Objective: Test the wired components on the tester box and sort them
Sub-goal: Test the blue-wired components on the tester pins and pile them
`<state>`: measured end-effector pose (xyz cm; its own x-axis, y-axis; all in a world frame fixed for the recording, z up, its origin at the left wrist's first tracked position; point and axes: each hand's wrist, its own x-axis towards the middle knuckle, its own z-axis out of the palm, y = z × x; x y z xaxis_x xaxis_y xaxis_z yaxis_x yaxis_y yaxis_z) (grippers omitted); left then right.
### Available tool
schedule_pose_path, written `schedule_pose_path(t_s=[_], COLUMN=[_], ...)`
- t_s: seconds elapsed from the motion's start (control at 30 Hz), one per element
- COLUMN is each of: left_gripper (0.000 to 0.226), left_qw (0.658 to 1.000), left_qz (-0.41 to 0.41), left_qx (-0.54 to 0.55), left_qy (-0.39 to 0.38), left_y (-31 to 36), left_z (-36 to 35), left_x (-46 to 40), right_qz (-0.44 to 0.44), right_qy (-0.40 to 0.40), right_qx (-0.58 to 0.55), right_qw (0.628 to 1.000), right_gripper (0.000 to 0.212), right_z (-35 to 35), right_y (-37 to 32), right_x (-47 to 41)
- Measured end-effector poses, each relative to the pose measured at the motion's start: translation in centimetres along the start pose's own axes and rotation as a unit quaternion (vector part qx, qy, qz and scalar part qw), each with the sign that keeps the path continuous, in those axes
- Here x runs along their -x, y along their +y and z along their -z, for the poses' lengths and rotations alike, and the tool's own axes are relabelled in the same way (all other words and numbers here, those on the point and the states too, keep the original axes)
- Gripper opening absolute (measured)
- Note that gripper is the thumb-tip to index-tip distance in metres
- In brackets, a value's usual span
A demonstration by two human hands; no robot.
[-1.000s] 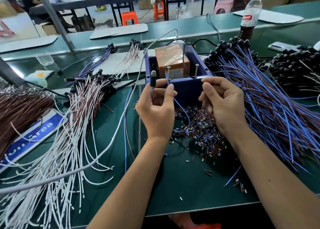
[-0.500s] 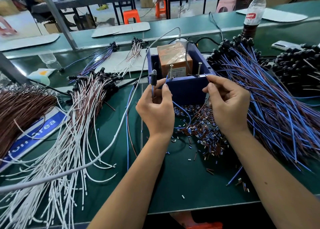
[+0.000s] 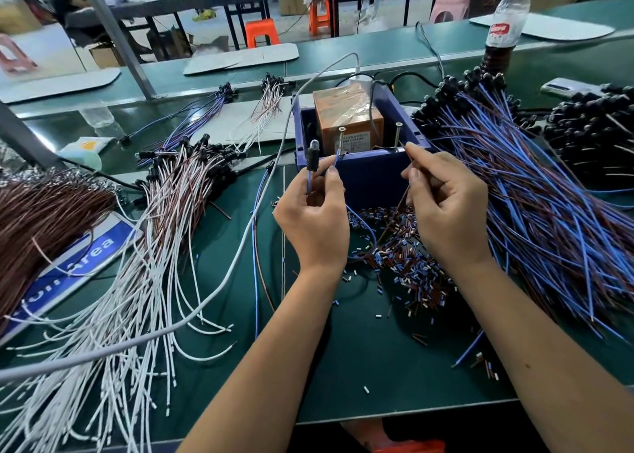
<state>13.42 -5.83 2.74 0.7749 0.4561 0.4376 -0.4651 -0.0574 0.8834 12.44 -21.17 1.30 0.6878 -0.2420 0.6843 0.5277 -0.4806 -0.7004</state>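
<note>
Hard to make out: whether the bare wire tips actually touch the two upright screws (image 3: 398,136) of the tester box (image 3: 363,174); print on the orange block's label unreadable. Cut off at 9 o'clock: a brown wire bundle (image 3: 41,219) and a blue sign (image 3: 73,267) reading partly "Area". Cut off at 3 o'clock: a heap of black-capped parts (image 3: 593,136). Partly hidden behind the hands: the litter of short cut sleeves (image 3: 408,263) at centre, below the box.

Blue open-topped tester box at 12 o'clock from the hands, holding an orange block (image 3: 346,119) wrapped in clear tape, with grey and black cables running in from behind.

Left hand (image 3: 314,222) curled, pinching a wired component (image 3: 313,157) upright by its black body, clear bulb on top, just beside the box's front-left corner; index finger and thumb also nipping its blue lead (image 3: 337,159) up near the left screw. Right hand (image 3: 446,209) curled, pinching the brown lead (image 3: 394,219) at the front-right rim, close to the right screw.

At 2 to 4 o'clock, a big spread of blue-and-brown wired parts (image 3: 535,212). At 8 to 10 o'clock, a pile of white-and-brown wired parts (image 3: 144,246), a long grey cable (image 3: 219,291) lying across it. At 1 o'clock, far back, a plastic bottle (image 3: 506,23) standing on the green table (image 3: 343,360).
</note>
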Motion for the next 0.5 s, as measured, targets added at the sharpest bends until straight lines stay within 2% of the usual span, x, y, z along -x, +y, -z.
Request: schedule_pose_path(t_s=[0.5], left_gripper=[0.015], left_qw=[1.0], left_qz=[-0.004], left_qx=[0.009], left_qy=[0.013], left_y=[-0.4], left_z=[0.0], left_x=[0.3], right_qz=[0.008], right_qy=[-0.036], right_qx=[0.025], right_qw=[0.999], right_gripper=[0.037], right_z=[0.0], right_y=[-1.1], right_x=[0.1])
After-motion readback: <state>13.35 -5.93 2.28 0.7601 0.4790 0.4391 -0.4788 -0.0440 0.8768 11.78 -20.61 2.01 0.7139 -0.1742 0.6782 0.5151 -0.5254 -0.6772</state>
